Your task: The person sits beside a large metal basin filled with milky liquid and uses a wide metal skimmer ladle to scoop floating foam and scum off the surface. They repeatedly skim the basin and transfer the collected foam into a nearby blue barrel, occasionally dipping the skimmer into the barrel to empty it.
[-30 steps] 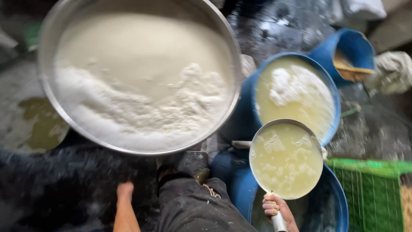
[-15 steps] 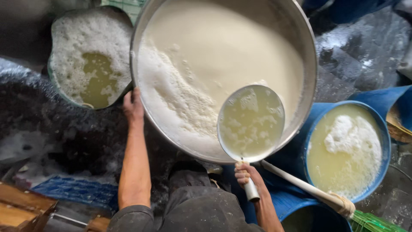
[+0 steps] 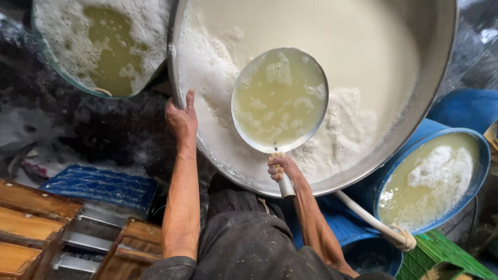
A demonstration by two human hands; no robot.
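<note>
My right hand (image 3: 282, 171) grips the white handle of a round metal ladle (image 3: 279, 101) full of pale yellow liquid. I hold the ladle level over a very large metal basin (image 3: 443, 57) of white foamy liquid. My left hand (image 3: 181, 116) clutches the basin's near left rim, thumb over the edge. My dark trousers show at the bottom centre.
A blue barrel (image 3: 485, 155) of yellowish liquid with foam stands at the right, a white pipe (image 3: 371, 220) beside it. A second tub (image 3: 57, 72) of yellow foamy liquid sits at top left. Wooden frames (image 3: 31, 228) and a blue mat (image 3: 98, 186) lie at lower left; a green crate (image 3: 441, 256) at lower right.
The ladle, filled at the blue barrel a second ago, has swung left over the big basin. My left hand has risen and gripped the basin's rim. The view has shifted left.
</note>
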